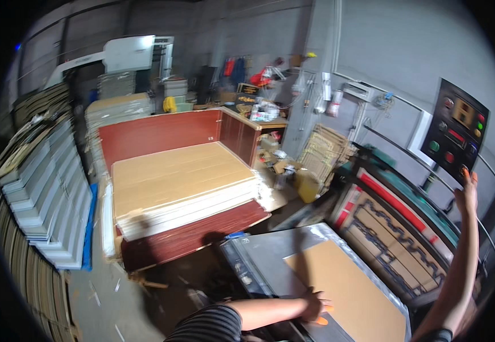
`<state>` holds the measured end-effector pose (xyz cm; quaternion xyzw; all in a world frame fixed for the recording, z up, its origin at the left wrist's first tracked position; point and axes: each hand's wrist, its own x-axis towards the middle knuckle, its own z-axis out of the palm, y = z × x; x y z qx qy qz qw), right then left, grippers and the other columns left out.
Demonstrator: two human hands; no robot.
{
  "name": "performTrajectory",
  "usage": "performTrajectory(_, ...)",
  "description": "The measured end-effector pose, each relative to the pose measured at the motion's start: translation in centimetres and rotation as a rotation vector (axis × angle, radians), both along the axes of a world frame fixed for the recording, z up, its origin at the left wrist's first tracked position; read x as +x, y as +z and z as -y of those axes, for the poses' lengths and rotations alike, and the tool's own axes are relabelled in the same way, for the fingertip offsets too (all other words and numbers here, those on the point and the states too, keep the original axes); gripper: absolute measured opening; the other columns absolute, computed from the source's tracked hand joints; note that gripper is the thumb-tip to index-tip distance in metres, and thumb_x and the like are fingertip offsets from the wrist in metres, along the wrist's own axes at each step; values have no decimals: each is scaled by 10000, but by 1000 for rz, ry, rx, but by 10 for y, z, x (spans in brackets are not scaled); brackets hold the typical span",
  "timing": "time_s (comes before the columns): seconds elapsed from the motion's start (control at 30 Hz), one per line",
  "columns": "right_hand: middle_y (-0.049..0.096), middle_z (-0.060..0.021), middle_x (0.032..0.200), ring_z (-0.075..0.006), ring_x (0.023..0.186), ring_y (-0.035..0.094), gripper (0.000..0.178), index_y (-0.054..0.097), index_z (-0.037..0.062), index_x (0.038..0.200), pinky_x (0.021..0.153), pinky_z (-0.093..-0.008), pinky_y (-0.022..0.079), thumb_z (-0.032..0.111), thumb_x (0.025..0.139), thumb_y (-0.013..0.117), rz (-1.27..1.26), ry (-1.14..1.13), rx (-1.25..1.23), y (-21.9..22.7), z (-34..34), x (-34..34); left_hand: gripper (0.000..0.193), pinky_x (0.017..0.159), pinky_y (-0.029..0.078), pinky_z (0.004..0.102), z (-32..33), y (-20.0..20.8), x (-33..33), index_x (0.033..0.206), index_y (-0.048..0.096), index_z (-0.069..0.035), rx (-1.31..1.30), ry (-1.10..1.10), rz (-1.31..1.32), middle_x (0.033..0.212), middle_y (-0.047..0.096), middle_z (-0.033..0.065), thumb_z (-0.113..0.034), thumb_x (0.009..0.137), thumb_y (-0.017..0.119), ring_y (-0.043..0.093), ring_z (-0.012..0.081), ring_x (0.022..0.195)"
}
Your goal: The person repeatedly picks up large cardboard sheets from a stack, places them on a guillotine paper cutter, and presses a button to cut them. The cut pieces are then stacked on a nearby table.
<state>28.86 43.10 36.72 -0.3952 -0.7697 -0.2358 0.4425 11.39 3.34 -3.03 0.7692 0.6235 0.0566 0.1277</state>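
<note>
A tan cardboard sheet (pixel 353 285) lies on the grey flat bed (pixel 270 251) of a machine in front of me. My left hand (pixel 315 308) rests at the sheet's near left edge, fingers stretched out, with orange coverings on the fingertips. Raised at the far right, my right hand (pixel 467 191) reaches to the lower edge of a black control panel (pixel 450 122) with coloured buttons. Its orange-tipped fingers point up at a dark knob or button; whether they touch it I cannot tell. Beside the bed stands a tilted cutting die (pixel 393 242) with dark curved strips on a tan board.
A stack of cardboard sheets (pixel 179 176) sits between red-brown boards (pixel 162 135) beyond the bed. Tall piles of grey-white sheets (pixel 48 199) line the left. A cluttered workbench (pixel 270 122) and a yellow container (pixel 309 185) stand toward the back. Scraps lie on the floor (pixel 108 299).
</note>
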Motion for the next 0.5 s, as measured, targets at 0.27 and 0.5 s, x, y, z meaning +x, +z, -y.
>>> performTrajectory(0.27, 423, -210, 1407, -377, 1292, 419, 753, 355, 84, 1443, 1069, -503, 368, -2, 769, 680, 230, 307, 142, -73, 257, 23, 501, 1083, 308, 461, -53, 78, -14, 1258, 592, -160, -330, -8, 234, 1305, 562, 83, -461, 858, 570, 461, 368, 1224)
performTrajectory(0.5, 449, -233, 1369, -425, 1243, 453, 592, 431, 49, 1383, 1050, -480, 389, 41, 819, 610, 347, 223, 42, -102, 451, 124, 623, 1131, 198, 516, -189, 160, -69, 1366, 470, -62, 863, 270, 239, 1453, 396, 139, -463, 895, 546, 287, 366, 1376)
